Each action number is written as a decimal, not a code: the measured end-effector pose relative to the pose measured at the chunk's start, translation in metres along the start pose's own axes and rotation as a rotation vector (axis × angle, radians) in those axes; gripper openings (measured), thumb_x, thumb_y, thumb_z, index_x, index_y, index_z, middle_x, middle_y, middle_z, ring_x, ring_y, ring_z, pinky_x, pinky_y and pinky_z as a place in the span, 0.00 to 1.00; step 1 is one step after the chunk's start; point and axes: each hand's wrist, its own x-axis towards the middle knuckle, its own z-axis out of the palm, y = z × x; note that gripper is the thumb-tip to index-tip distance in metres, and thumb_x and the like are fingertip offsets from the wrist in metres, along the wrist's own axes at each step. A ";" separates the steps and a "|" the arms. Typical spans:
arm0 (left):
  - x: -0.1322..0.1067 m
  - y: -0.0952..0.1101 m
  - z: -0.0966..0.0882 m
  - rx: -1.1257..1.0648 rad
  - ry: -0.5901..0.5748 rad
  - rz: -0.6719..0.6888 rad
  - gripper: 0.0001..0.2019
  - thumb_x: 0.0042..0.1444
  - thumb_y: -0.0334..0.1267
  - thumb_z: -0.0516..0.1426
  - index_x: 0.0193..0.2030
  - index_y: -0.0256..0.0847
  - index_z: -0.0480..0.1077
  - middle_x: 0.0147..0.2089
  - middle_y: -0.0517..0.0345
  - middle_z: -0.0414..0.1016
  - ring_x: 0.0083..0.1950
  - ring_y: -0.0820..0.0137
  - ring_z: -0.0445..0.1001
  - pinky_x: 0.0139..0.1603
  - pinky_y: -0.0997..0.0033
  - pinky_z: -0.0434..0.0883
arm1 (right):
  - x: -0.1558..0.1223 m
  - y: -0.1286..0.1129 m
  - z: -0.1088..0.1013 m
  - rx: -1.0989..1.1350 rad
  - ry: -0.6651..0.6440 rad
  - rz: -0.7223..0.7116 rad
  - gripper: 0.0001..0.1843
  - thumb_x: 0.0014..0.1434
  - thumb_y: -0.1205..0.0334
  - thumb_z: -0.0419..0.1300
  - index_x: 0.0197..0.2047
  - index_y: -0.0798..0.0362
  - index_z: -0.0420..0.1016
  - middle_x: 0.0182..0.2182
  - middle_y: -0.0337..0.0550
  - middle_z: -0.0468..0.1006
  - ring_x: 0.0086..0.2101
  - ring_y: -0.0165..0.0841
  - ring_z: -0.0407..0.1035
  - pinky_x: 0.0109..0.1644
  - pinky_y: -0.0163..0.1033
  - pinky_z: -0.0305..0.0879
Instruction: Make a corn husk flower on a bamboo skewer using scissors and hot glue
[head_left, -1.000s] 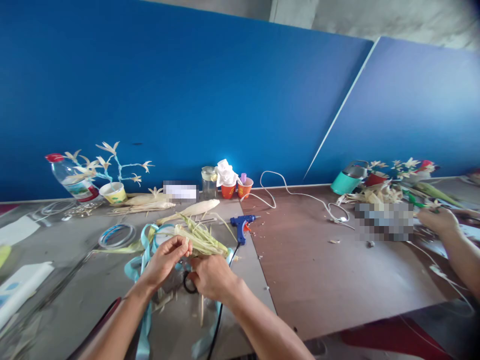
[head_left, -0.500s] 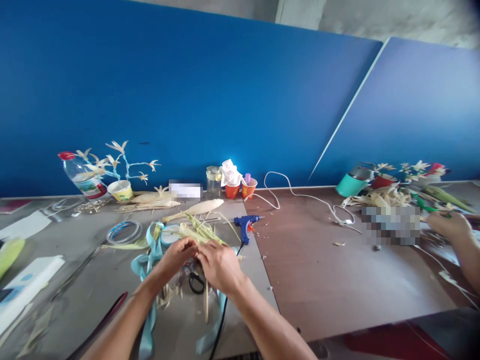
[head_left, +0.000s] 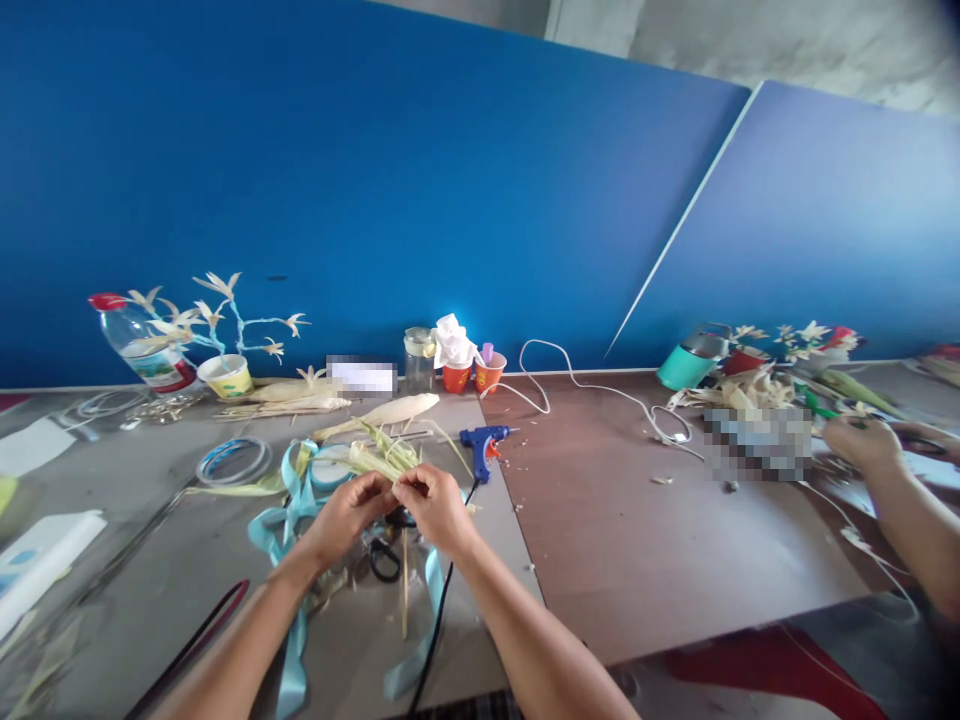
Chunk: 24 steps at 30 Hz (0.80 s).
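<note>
My left hand [head_left: 356, 507] and my right hand [head_left: 433, 508] meet at the fingertips above the table, both closed in a pinch. Between them is a small pale piece that looks like corn husk, mostly hidden by the fingers. Just behind lies a bunch of pale green corn husk strips [head_left: 379, 457]. Light blue ribbon [head_left: 294, 540] trails beside and below my left wrist. Under my hands are black-handled scissors [head_left: 385, 562] and a thin stick [head_left: 405, 590]. A blue glue gun [head_left: 482, 452] lies to the right of my right hand, its black cord running toward me.
Behind stand a bottle [head_left: 154, 355], a yellow cup [head_left: 225, 377] with husk flowers, a glass jar [head_left: 419, 360] and red paper cups [head_left: 490, 372]. A tape roll [head_left: 234, 462] lies left. At right, another person's hand [head_left: 862, 445] works near husks; a white cable [head_left: 592, 390] crosses the table.
My hands have turned slightly, their fingertips still together, and my right fingers have curled more. The view has shifted a little to the right. The other person's hand stays near the husks.
</note>
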 end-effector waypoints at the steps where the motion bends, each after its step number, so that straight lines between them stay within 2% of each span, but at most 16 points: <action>1: 0.000 -0.001 0.000 -0.004 -0.003 -0.003 0.16 0.51 0.50 0.58 0.27 0.38 0.65 0.25 0.63 0.63 0.28 0.72 0.61 0.30 0.74 0.60 | 0.000 -0.001 0.000 0.023 -0.008 0.001 0.06 0.50 0.67 0.57 0.24 0.54 0.73 0.23 0.37 0.73 0.25 0.27 0.66 0.31 0.31 0.60; 7: 0.002 -0.009 -0.002 -0.028 -0.022 -0.006 0.14 0.52 0.48 0.58 0.27 0.38 0.65 0.26 0.63 0.62 0.29 0.73 0.60 0.31 0.74 0.59 | 0.002 0.002 0.000 0.125 -0.002 0.070 0.06 0.48 0.63 0.58 0.23 0.55 0.72 0.20 0.34 0.68 0.23 0.26 0.59 0.28 0.31 0.56; 14: 0.001 -0.005 -0.003 -0.043 -0.022 0.001 0.15 0.50 0.47 0.59 0.25 0.38 0.65 0.25 0.63 0.61 0.28 0.73 0.59 0.29 0.74 0.59 | 0.005 0.009 -0.001 0.090 0.010 0.081 0.09 0.48 0.59 0.58 0.22 0.55 0.68 0.19 0.34 0.63 0.23 0.25 0.56 0.27 0.31 0.52; 19: -0.002 -0.001 -0.003 -0.075 -0.004 0.005 0.16 0.51 0.49 0.58 0.26 0.38 0.64 0.25 0.61 0.62 0.28 0.72 0.59 0.30 0.73 0.59 | 0.005 0.002 -0.008 0.316 -0.069 0.062 0.12 0.49 0.56 0.58 0.34 0.55 0.70 0.24 0.35 0.66 0.22 0.25 0.57 0.26 0.31 0.53; 21: -0.003 -0.001 -0.003 -0.075 -0.002 0.000 0.15 0.52 0.49 0.58 0.26 0.38 0.64 0.25 0.62 0.62 0.28 0.73 0.59 0.30 0.73 0.58 | 0.004 0.000 -0.009 0.295 -0.084 0.068 0.12 0.50 0.54 0.57 0.31 0.55 0.69 0.22 0.34 0.64 0.22 0.25 0.56 0.26 0.31 0.52; 24: -0.002 -0.001 -0.003 -0.073 -0.009 -0.006 0.15 0.52 0.48 0.58 0.26 0.38 0.64 0.25 0.63 0.60 0.27 0.73 0.58 0.29 0.73 0.57 | 0.003 0.001 -0.007 0.142 -0.058 0.035 0.15 0.54 0.52 0.55 0.24 0.55 0.65 0.19 0.33 0.59 0.22 0.25 0.53 0.25 0.32 0.49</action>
